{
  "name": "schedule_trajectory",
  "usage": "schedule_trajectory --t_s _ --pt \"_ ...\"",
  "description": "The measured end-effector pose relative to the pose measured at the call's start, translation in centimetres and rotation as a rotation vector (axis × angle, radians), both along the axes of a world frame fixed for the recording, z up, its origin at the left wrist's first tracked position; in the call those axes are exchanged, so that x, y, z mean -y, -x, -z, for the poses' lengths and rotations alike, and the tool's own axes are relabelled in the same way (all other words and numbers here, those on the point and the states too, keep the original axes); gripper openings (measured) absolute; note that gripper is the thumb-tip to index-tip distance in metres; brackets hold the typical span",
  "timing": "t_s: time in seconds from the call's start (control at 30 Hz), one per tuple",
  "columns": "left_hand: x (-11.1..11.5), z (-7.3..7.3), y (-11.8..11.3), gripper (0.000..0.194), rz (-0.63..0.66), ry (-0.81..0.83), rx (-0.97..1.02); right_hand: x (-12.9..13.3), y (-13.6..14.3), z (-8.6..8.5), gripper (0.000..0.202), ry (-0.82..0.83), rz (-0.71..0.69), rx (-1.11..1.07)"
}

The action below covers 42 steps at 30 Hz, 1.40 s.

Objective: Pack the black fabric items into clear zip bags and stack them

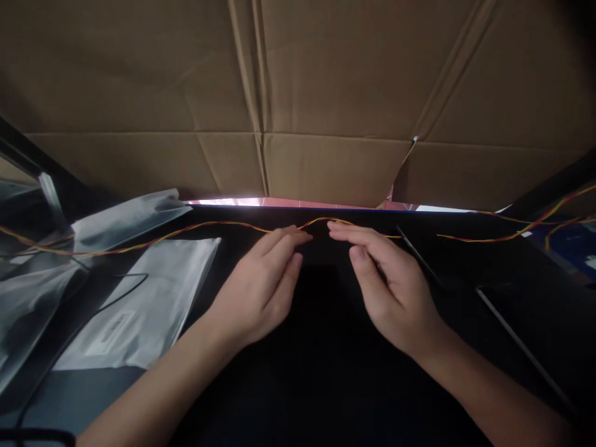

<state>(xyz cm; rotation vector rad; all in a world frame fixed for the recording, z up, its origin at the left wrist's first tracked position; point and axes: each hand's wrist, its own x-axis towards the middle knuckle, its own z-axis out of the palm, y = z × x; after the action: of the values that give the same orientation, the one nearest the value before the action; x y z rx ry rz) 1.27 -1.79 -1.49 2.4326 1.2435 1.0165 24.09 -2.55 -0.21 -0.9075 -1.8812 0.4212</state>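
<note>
My left hand point(261, 285) and my right hand point(393, 282) face each other over a black surface point(326, 372), with a gap between their fingertips. On both hands the fingers are stretched out and the thumb lies close below them; nothing shows in either one. A twisted red and yellow wire point(223, 223) runs across behind the fingertips, partly hidden by both hands. Whether the fingers touch it I cannot tell. Left of my left hand lies a whitish plastic pouch point(158, 298) with a label. A thin dark bar point(419, 254) lies just beyond my right hand.
Brown cardboard point(326, 81) hangs over the far side. Another whitish bag point(130, 214) lies at the back left, and a clear plastic bag point(32, 310) at the left edge. A black cable point(93, 316) crosses the pouch. At right lies a dark flat thing with a pale edge point(521, 341).
</note>
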Motion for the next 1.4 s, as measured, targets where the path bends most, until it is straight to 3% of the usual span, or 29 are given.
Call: schedule_trajectory --t_s 0.07,0.17,0.27,0.37,0.47,0.57,0.63,0.7,0.8,0.87,0.97,1.1,1.27,1.4 --pt "-0.1 1.7 -0.3 0.043 0.023 0.038 -0.111 0.2 0.2 1.3 0.032 -0.128 -0.043 -0.001" --pt "-0.5 4.4 -0.3 0.051 0.036 0.112 -0.275 1.1 0.9 3.0 0.025 -0.382 -0.247 0.125" --pt "-0.7 5.6 -0.3 0.054 0.035 0.149 -0.311 1.6 1.6 4.0 0.013 -0.372 -0.385 0.383" --pt "-1.2 4.7 -0.3 0.052 0.034 0.156 -0.325 1.3 1.5 4.1 0.024 -0.206 -0.49 0.538" --pt "-1.6 1.6 0.8 0.048 -0.023 0.09 -0.298 0.7 0.1 3.1 0.028 -0.095 -0.482 0.28" --pt "-1.1 -2.3 3.7 0.037 -0.252 -0.016 -0.352 -0.1 -1.7 1.7 0.027 -0.03 -0.258 -0.031" --pt "0.0 -3.7 6.2 0.042 -0.435 -0.084 -0.467 -0.6 -2.6 1.3 0.031 -0.026 -0.097 -0.151" --pt "1.4 -3.5 8.7 0.048 -0.469 -0.099 -0.529 -1.0 -3.0 1.3 0.034 -0.031 -0.018 -0.181" --pt "2.8 -0.9 11.8 0.043 -0.347 0.078 -0.525 -1.3 -2.9 1.9 0.034 -0.049 -0.04 -0.127" --pt "3.0 0.7 12.6 0.038 -0.307 0.145 -0.516 -1.4 -2.6 2.4 0.035 -0.07 -0.081 -0.071" --pt "2.5 0.9 11.6 0.037 -0.238 0.421 -0.55 -1.3 -2.4 2.7 0.036 -0.09 -0.116 0.019" --pt "1.1 -2.2 7.7 0.04 -0.089 0.831 -0.534 -1.1 -2.5 2.6 0.035 -0.077 -0.13 0.06" --pt "-0.2 -6.0 2.4 0.037 0.012 0.787 -0.48 -0.1 -1.7 2.8 0.015 -0.264 -0.21 0.184" --pt "-0.5 -6.0 -0.5 0.04 0.139 0.755 -0.2 0.6 -0.8 3.1 0.019 -0.345 -0.187 0.235"
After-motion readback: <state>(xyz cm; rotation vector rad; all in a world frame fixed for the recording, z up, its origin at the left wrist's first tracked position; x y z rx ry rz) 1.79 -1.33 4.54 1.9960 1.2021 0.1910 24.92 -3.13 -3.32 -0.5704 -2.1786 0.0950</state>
